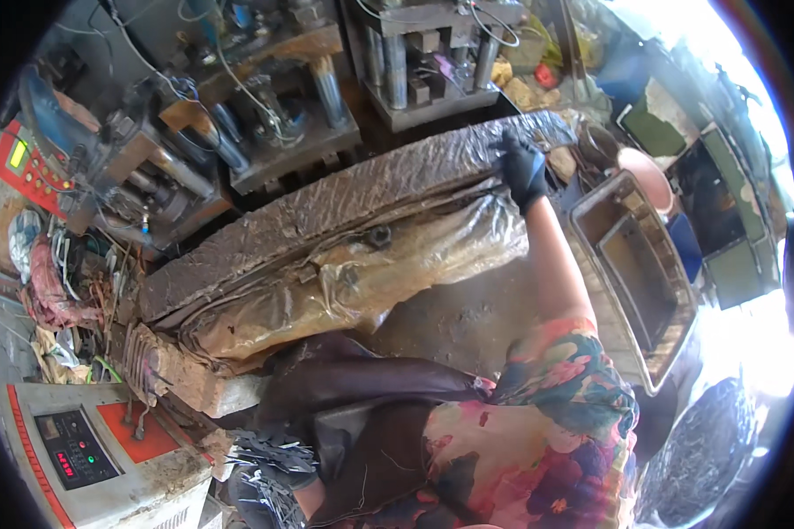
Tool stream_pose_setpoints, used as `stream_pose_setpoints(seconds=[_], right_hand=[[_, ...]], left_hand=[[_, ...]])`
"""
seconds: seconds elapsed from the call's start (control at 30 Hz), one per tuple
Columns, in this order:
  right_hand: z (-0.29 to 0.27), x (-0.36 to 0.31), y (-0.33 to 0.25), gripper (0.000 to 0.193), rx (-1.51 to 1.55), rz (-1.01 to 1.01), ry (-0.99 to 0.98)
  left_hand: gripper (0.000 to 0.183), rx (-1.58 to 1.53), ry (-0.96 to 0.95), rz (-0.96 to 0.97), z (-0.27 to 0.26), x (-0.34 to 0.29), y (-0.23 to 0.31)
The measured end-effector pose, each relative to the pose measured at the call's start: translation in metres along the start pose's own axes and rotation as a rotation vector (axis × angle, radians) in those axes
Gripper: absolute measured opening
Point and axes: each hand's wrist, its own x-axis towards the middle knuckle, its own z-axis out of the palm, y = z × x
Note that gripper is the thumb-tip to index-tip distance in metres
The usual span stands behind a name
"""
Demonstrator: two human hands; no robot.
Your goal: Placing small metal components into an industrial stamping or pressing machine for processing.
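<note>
My right hand (524, 171), in a black glove, rests at the far right end of a long bench top (353, 198) covered in dark, wrinkled sheeting. Its visible fingers are stretched out over the surface, and I make out nothing held. At the lower left, my left hand (302, 481) reaches down among thin grey strips (269, 457). Those strips and the shadow hide its fingers. A brownish plastic sheet (353, 286) hangs along the bench's near side. Dark cloth (370, 375) covers my lap.
Beyond the bench stand several metal presses (282, 132) with posts and cables. A red control panel (28, 167) is at far left. A grey control box (79, 454) stands lower left. On the right are a rectangular tub (679, 331), a pink basin (646, 179) and green bins (737, 264).
</note>
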Motion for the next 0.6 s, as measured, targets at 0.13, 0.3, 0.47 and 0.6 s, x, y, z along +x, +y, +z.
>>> stream_pose_setpoints(seconds=[0.13,0.3,0.47,0.6], right_hand=[[-0.022,-0.068,0.007,0.059,-0.834,0.014,-0.075],[-0.010,-0.080,-0.011,0.069,-1.449,0.013,-0.204],[0.068,-0.084,-0.010,0.053,-0.639,-0.086,-0.212],[0.161,-0.092,0.001,0.041,0.208,0.189,-0.628]], left_hand=[[0.056,-0.029,-0.019,-0.017,-0.002,-0.001,-0.002],[0.062,-0.032,-0.070,0.027,0.017,0.004,-0.015],[0.063,-0.003,-0.102,0.017,0.035,0.007,-0.026],[0.064,0.025,-0.126,-0.015,0.047,0.013,-0.032]])
